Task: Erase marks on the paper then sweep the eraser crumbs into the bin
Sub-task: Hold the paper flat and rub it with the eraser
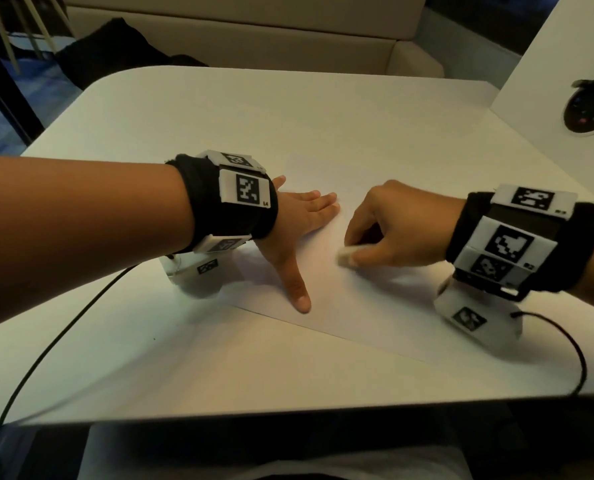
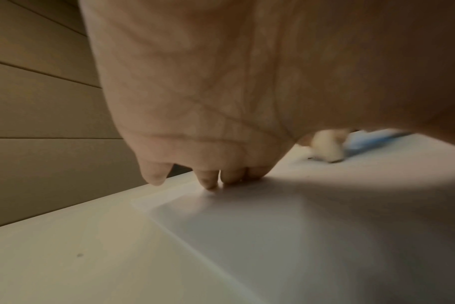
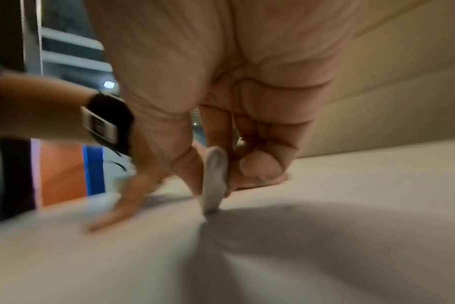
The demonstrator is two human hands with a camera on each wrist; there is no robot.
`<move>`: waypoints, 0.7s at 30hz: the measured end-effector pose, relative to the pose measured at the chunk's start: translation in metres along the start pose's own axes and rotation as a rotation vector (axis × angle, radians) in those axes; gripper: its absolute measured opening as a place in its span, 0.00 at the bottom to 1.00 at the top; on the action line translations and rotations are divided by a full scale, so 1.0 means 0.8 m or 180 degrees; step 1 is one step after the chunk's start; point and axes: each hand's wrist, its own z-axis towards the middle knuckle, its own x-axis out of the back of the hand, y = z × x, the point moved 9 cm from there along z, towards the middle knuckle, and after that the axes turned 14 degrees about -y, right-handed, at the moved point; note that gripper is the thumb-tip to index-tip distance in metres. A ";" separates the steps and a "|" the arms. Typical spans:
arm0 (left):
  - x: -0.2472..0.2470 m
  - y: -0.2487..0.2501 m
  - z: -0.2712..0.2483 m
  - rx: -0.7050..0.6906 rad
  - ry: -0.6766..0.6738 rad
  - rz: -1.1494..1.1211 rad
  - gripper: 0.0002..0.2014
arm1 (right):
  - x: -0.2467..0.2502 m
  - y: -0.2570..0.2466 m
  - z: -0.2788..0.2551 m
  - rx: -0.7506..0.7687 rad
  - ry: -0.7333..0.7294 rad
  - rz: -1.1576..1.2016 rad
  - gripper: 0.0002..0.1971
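A white sheet of paper lies skewed on the white table. My left hand lies flat on its left part, fingers straight and thumb spread toward me, holding the sheet down; its fingertips press the paper. My right hand pinches a small white eraser between thumb and fingers, its lower end touching the sheet. In the right wrist view the eraser stands on edge on the paper, with the left hand beside it. A few dark crumbs lie by the eraser.
A white panel with a round dark opening rises at the table's right rear. A beige bench with a dark bag stands behind. Black cables trail from both wrists over the front of the table.
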 end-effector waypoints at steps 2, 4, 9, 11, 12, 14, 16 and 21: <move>-0.001 0.000 0.000 -0.0010 -0.0022 0.0001 0.75 | -0.018 -0.018 -0.004 0.0185 -0.0321 0.0155 0.14; 0.000 -0.002 0.000 -0.0011 -0.0020 -0.0008 0.75 | -0.011 -0.009 -0.001 0.0076 -0.0315 0.0179 0.14; 0.001 -0.002 0.000 0.0003 -0.0006 -0.0018 0.75 | 0.007 0.019 0.003 -0.0162 0.0023 0.0193 0.13; -0.001 -0.002 -0.002 0.0000 -0.0039 -0.0031 0.75 | -0.010 -0.002 0.000 0.0065 -0.0225 0.0179 0.14; 0.000 -0.002 -0.003 -0.0003 -0.0039 -0.0023 0.75 | -0.012 -0.006 -0.001 0.0098 -0.0314 0.0218 0.14; 0.001 -0.001 -0.004 -0.0008 -0.0006 -0.0001 0.74 | 0.000 0.010 0.002 -0.0095 -0.0212 0.0215 0.13; 0.001 0.002 -0.004 -0.0023 0.0026 0.0014 0.73 | 0.016 0.032 0.003 -0.0333 0.0043 0.0179 0.12; -0.001 0.001 -0.007 -0.0028 -0.0018 0.0024 0.73 | -0.008 0.008 -0.006 -0.0037 -0.0245 0.0281 0.12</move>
